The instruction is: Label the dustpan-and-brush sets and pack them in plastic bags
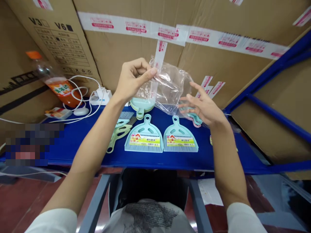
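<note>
A clear plastic bag (170,82) hangs above the blue table. My left hand (136,76) pinches its upper left edge between thumb and fingers. On the bag's right side is my right hand (206,103), fingers spread and palm turned inward; whether the fingertips are inside or behind the film I cannot tell. Below lie two light-blue dustpans side by side, the left dustpan (147,128) and the right dustpan (177,129), each with a small brush and a colourful label. Left of them are a green brush (119,132) and a blue brush (125,118).
Stacked dustpans (143,103) stand at the back, and blue and pink handles (196,120) show beneath my right hand. An orange drink bottle (60,87), white cables and a power strip (102,97) occupy the back left. Cardboard boxes (131,48) wall the back; a blue frame (262,71) borders the right.
</note>
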Available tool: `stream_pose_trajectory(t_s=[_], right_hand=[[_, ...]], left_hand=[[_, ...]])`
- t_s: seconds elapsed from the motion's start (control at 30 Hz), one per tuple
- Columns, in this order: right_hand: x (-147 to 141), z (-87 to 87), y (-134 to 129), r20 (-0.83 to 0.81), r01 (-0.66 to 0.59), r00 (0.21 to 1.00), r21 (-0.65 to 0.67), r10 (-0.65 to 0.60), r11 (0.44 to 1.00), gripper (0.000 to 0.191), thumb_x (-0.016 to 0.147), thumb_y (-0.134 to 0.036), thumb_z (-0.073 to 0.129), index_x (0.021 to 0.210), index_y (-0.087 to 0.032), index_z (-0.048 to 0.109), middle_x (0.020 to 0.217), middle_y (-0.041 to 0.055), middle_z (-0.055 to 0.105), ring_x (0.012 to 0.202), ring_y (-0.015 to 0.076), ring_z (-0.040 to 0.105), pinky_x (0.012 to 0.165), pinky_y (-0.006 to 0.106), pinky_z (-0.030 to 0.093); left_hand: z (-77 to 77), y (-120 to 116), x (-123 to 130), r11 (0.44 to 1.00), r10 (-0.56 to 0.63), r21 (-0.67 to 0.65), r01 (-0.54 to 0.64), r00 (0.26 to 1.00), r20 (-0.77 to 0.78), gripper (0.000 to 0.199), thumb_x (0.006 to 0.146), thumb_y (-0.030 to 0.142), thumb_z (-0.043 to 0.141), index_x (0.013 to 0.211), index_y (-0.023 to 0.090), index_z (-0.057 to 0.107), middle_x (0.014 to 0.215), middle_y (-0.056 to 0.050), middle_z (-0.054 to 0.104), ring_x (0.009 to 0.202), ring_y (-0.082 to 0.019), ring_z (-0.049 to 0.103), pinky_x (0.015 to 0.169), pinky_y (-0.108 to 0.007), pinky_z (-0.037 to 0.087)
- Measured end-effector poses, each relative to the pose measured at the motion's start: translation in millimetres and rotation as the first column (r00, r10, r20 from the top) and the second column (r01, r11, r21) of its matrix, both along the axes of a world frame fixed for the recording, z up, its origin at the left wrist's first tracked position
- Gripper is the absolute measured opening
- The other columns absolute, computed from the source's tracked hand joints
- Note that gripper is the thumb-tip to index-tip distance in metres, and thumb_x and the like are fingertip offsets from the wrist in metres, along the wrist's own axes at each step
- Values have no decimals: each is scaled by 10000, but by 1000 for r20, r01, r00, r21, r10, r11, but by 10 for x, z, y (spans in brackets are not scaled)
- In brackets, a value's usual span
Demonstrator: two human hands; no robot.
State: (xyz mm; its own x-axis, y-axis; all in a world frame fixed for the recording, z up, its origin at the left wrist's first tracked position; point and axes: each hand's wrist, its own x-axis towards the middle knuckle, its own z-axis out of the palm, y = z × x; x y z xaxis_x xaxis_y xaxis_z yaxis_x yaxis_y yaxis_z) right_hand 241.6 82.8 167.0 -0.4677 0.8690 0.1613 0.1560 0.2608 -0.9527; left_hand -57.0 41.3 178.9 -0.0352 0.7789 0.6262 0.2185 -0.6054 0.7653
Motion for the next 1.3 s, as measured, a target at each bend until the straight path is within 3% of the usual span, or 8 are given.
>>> stream_pose_trajectory(t_s=[0.1, 0.23, 0.43, 0.53, 0.67, 0.9, 1.13, 1.3], right_hand=[[-71, 181, 268, -6, -30, 1000, 56, 30, 998, 894, 824, -400, 880, 1617, -394, 469, 1129, 56, 800, 948, 281, 804, 780, 439, 681], [-73, 311, 581, -81, 15, 997, 105, -6, 994, 869, 754, -379, 865, 1557, -379, 532, 972, 1, 778, 813, 248, 762, 663, 386, 620], [-128, 142, 706, -152, -60, 987, -35, 54, 998, 735, 729, -281, 881, 1425, -334, 651, 956, 23, 796, 771, 215, 734, 618, 315, 571], [-214, 70, 724, -147, -61, 987, -21, 58, 998, 687, 742, -245, 866, 1397, -306, 667, 1008, 31, 792, 827, 210, 747, 674, 315, 610], [-214, 45, 755, -116, -19, 993, 48, 25, 999, 584, 792, -232, 845, 1349, -304, 682, 1073, 24, 789, 792, 176, 737, 666, 296, 616], [-150, 41, 785, -169, 51, 985, 44, -43, 998, 574, 855, -212, 833, 1382, -308, 629, 1016, -1, 792, 695, 146, 719, 583, 261, 589], [-53, 135, 268, -55, 225, 973, 42, -222, 974, 608, 965, -232, 740, 1532, -227, 521, 993, 64, 814, 702, 193, 756, 525, 266, 553], [733, -635, -433, 435, 340, 762, 362, -480, 868, 274, 958, -378, 688, 1145, -199, 779, 838, 66, 799, 624, 205, 715, 615, 335, 530]], left_hand=[[74, -102, -3, 992, 42, 116, -52, 996, 81, 439, 900, 700, 778, 842, 271, 707, 891, -56, 814, 1117, -283, 801, 1006, -460, 614], [193, -242, -189, 985, -94, 142, 97, 995, -26, 352, 806, 625, 877, 868, 282, 820, 1025, -78, 858, 1183, -327, 795, 1076, -513, 610], [179, -196, -304, 975, -200, 61, 215, 960, -195, 592, 648, 334, 1036, 1189, 320, 796, 1228, -74, 847, 1260, -328, 775, 947, -413, 649], [89, -97, -221, 977, -188, 64, 202, 967, -175, 601, 685, 354, 1034, 1206, 341, 737, 1079, -42, 870, 1096, -310, 825, 790, -390, 655], [62, -116, -167, 987, -143, 47, 152, 978, -149, 547, 755, 385, 1011, 1215, 308, 725, 955, -33, 869, 1000, -310, 834, 875, -450, 669], [97, -144, -192, 965, -258, -86, 246, 948, -185, 639, 714, 489, 1022, 1264, 251, 800, 1163, -108, 850, 1163, -334, 804, 837, -376, 679], [-41, 84, -236, 997, -70, 19, 70, 997, -25, 372, 754, 362, 1012, 1057, 216, 853, 1026, -57, 843, 1013, -255, 811, 884, -388, 669], [7, 37, -341, 992, -119, 47, 121, 992, -38, 391, 734, 251, 1029, 1088, 251, 862, 1088, -13, 853, 1033, -229, 767, 1034, -453, 635]])
